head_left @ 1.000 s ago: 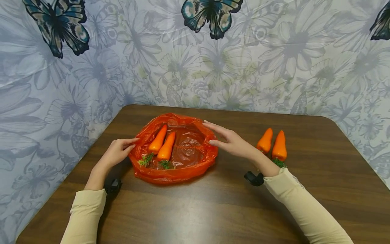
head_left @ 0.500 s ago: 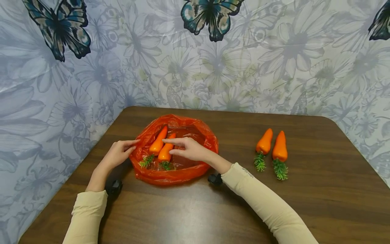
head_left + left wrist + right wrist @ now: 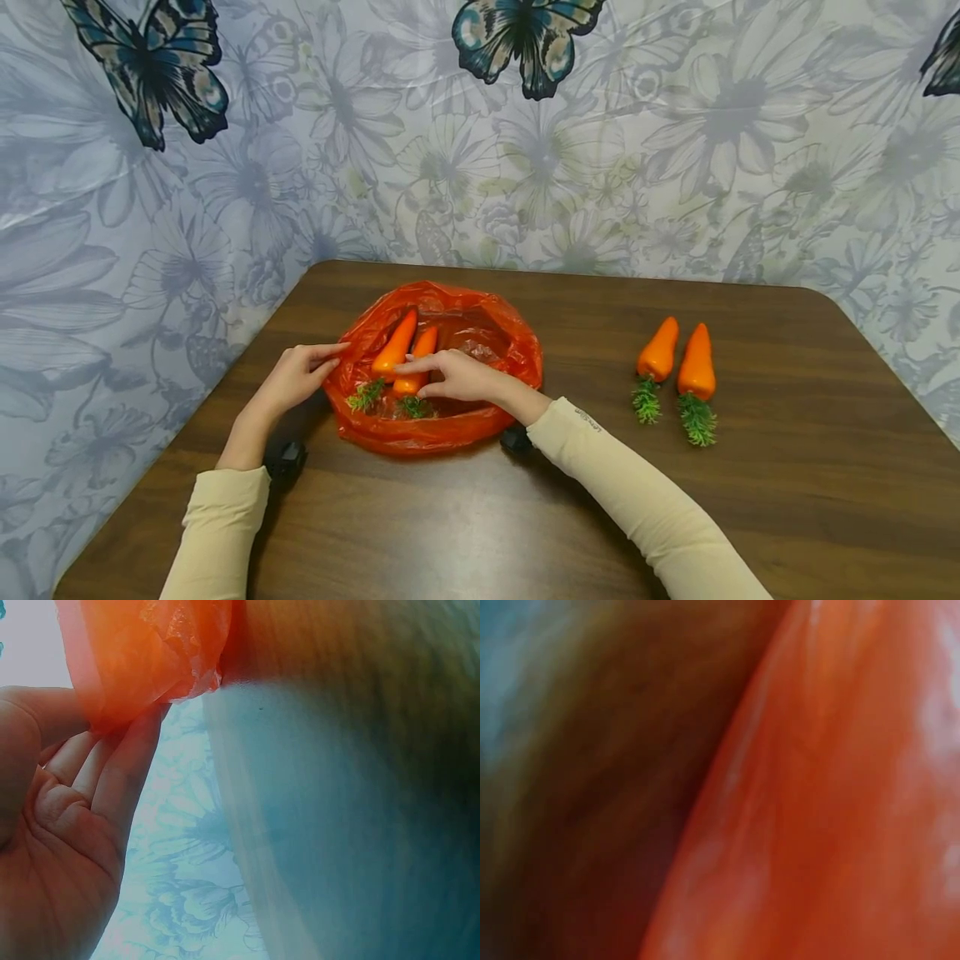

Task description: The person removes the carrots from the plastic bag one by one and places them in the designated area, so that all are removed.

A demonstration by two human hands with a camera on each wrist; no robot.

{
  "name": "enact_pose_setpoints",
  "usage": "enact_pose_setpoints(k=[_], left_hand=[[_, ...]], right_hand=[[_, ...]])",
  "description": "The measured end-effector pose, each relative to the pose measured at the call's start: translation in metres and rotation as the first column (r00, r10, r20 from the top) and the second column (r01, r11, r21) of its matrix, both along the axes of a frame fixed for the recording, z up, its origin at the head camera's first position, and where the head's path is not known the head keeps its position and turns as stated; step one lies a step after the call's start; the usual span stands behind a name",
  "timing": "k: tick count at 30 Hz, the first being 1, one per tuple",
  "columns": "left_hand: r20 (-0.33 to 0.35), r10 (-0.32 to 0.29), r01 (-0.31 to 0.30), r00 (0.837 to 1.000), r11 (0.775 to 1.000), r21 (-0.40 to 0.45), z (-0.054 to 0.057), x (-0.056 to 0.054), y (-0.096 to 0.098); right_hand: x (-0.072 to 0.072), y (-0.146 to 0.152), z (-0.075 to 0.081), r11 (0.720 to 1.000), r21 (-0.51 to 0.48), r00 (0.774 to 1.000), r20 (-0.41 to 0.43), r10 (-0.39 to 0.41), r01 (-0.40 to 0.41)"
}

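In the head view, a crinkled red plastic bag (image 3: 442,437) lies opened out on the table. Inside its left half are two glossy orange carrots with frilly green tops, a left carrot (image 3: 392,350) and a right carrot (image 3: 424,343). My left hand (image 3: 292,383) pinches the bag's left edge; in the left wrist view the thumb and fingers meet on the red film (image 3: 150,652). Reaching over the near right rim, my right hand (image 3: 465,379) has its fingers and thumb on either side of the right carrot, covering part of its body. Blurred red plastic fills much of the right wrist view.
Two more carrots lie on the brown wooden table (image 3: 600,500) to the right of the bag, a smaller one (image 3: 658,350) and a larger one (image 3: 697,362). Behind the table hangs a flowered wall covering (image 3: 540,183) with butterfly decorations (image 3: 525,42).
My right hand has moved left from the bag's right rim, in over the bag, then down onto the right carrot. My left hand keeps its place on the bag's edge.
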State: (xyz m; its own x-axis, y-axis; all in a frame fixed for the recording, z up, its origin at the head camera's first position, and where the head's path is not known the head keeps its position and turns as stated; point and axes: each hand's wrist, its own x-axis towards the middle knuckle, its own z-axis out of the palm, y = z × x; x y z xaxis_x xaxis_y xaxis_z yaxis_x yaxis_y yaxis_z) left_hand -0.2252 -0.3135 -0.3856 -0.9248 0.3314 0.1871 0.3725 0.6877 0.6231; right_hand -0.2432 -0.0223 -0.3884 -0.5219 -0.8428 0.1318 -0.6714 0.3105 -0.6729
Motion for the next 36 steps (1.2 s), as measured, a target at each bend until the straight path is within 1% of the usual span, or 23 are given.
enact_pose_setpoints(k=[3,6,11,20,23,30,36], left_hand=[[0.012,0.000,0.000,1.000,1.000,0.002,0.000,0.000,0.000],[0.021,0.002,-0.002,1.000,1.000,0.001,-0.001,0.000,0.000],[0.020,0.002,-0.003,1.000,1.000,0.002,-0.002,0.001,0.001],[0.032,0.006,-0.006,0.999,1.000,0.008,-0.003,0.001,0.002],[0.030,0.006,-0.006,1.000,1.000,0.013,-0.002,0.000,0.002],[0.027,0.005,-0.005,1.000,1.000,0.008,-0.002,-0.001,0.000],[0.032,0.009,-0.009,0.999,1.000,0.005,-0.004,-0.001,-0.001]], right_hand=[[0.000,-0.001,-0.001,1.000,0.017,0.999,-0.038,0.005,-0.004],[-0.001,-0.001,-0.002,1.000,0.014,0.998,-0.064,0.000,0.000],[-0.002,-0.003,-0.004,1.000,0.004,0.997,-0.082,-0.008,0.008],[-0.003,-0.007,-0.008,0.999,0.015,0.996,-0.075,0.050,-0.049],[-0.003,-0.008,-0.008,0.998,0.021,0.992,-0.115,0.053,-0.051],[-0.002,-0.010,-0.006,0.999,0.051,0.976,-0.216,0.012,-0.001],[-0.002,-0.013,-0.005,0.998,0.049,0.967,-0.253,0.040,-0.028]])
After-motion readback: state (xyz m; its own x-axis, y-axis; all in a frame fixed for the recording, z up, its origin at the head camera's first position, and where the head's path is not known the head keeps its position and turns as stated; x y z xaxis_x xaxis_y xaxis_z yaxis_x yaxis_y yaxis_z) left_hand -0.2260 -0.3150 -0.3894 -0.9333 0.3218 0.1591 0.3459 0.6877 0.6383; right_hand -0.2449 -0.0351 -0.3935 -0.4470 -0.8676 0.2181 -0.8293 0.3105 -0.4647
